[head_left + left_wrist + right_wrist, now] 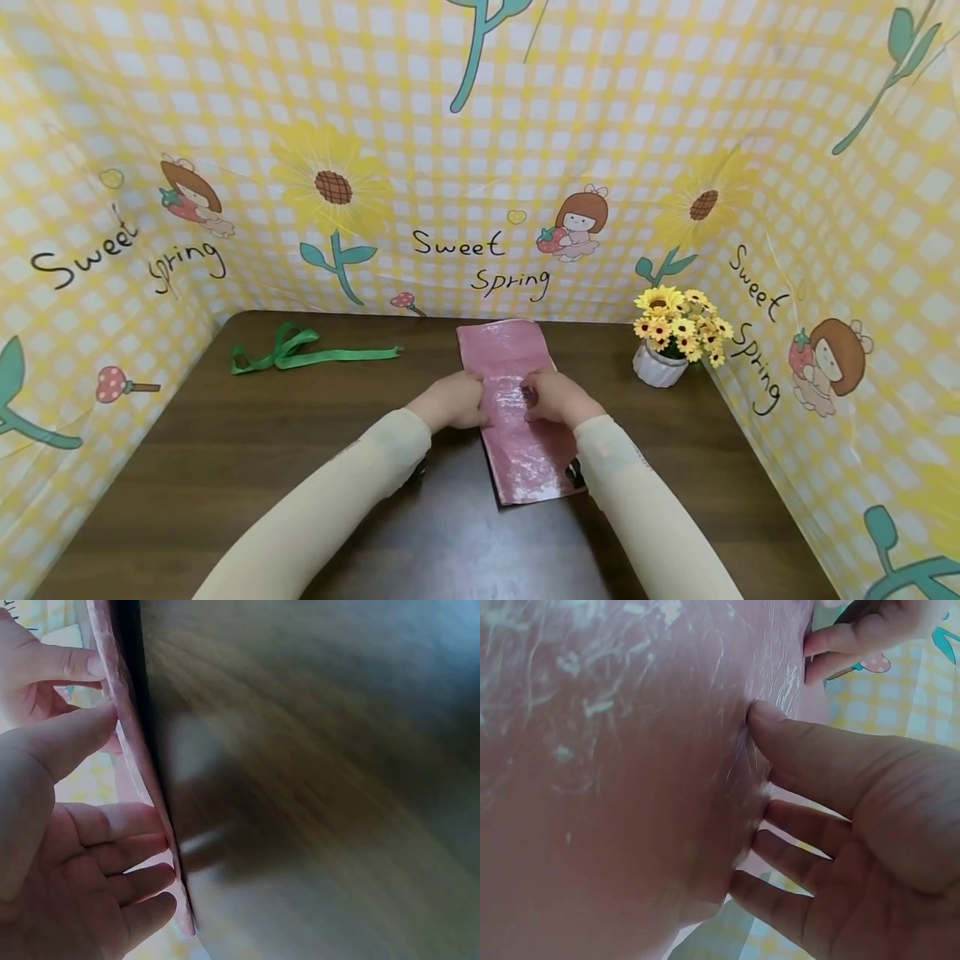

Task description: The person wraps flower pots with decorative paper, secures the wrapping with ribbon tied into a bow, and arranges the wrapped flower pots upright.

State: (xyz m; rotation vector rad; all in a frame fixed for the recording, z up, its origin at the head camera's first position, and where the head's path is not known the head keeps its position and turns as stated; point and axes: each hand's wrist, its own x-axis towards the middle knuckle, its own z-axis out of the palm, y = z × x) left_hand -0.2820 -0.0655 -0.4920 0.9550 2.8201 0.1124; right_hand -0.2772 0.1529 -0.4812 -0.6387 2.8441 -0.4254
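A long, flat pink rectangle [525, 458] with a glossy, crinkled surface lies lengthwise on the table, its near end slightly askew. My left hand [453, 400] touches its left side; in the left wrist view the thumb and spread fingers [124, 825] rest along the thin pink edge, with a dark strip beneath it. At the other side, my right hand [558, 398] has its thumb on the shiny face. In the right wrist view the other fingertips [754, 889] of that hand touch close to the pink sheet's edge.
A green ribbon [345, 356] lies with a loop at the back left of the dark wooden table [225, 467]. At the back right stands a white pot [660, 368] of yellow artificial flowers [678, 323]. Yellow checked cloth [465, 167] hangs around the back and sides.
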